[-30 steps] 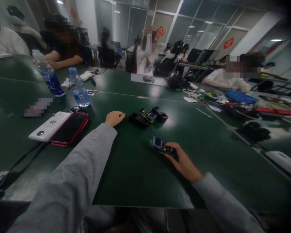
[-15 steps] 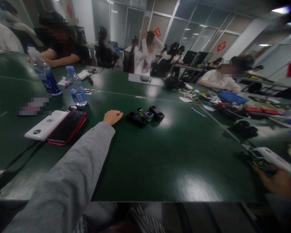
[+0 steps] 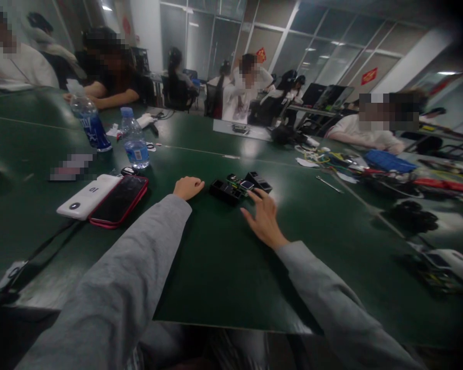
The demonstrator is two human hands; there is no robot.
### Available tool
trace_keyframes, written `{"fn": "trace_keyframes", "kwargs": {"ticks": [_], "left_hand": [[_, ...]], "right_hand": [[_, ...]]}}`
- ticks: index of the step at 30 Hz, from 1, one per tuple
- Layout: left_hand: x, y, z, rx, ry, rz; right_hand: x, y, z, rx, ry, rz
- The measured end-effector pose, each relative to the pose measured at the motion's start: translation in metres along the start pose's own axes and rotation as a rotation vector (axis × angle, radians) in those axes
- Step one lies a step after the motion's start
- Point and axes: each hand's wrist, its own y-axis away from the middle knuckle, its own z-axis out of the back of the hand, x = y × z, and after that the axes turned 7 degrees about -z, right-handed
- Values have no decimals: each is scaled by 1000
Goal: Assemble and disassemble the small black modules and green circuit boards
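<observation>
My left hand (image 3: 189, 188) rests on the green table with its fingers curled; what they hold, if anything, is hidden. Just right of it lies a black box (image 3: 224, 191), with a small circuit board with a screen (image 3: 247, 185) beside it. Another black box (image 3: 260, 181) sits behind the board. My right hand (image 3: 263, 217) is spread, its fingertips at the near edge of the board, and nothing shows in its grasp.
Left of my left arm lie a red-cased phone (image 3: 119, 201), a white power bank (image 3: 88, 196) and two bottles, one a clear bottle (image 3: 137, 146). Cables (image 3: 355, 162), a wrench (image 3: 329, 184) and blurred electronics (image 3: 435, 270) lie to the right. Several people sit beyond.
My right hand has left the electronics at the far right and reached the small board in the middle. My left hand keeps its place on the table. The view has shifted slightly.
</observation>
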Motion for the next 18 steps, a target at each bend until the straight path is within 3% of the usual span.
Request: {"fn": "trace_keyframes", "kwargs": {"ticks": [3, 6, 8, 11, 14, 16, 18], "left_hand": [[0, -1, -1, -5, 2, 1], [1, -3, -2, -18, 7, -5], [1, -4, -2, -22, 12, -6], [1, -3, -1, -24, 14, -11], [0, -2, 1, -9, 28, -20], [0, -2, 2, 8, 41, -25], [0, -3, 3, 16, 44, -32]], "right_hand": [[36, -31, -27, 86, -29, 96], [36, -43, -37, 132, -73, 42], [35, -39, -31, 167, -128, 10], [43, -12, -4, 277, -238, 71], [45, 33, 29, 415, -332, 151], [26, 65, 48, 428, -316, 128], [-15, 91, 65, 372, -207, 12]]}}
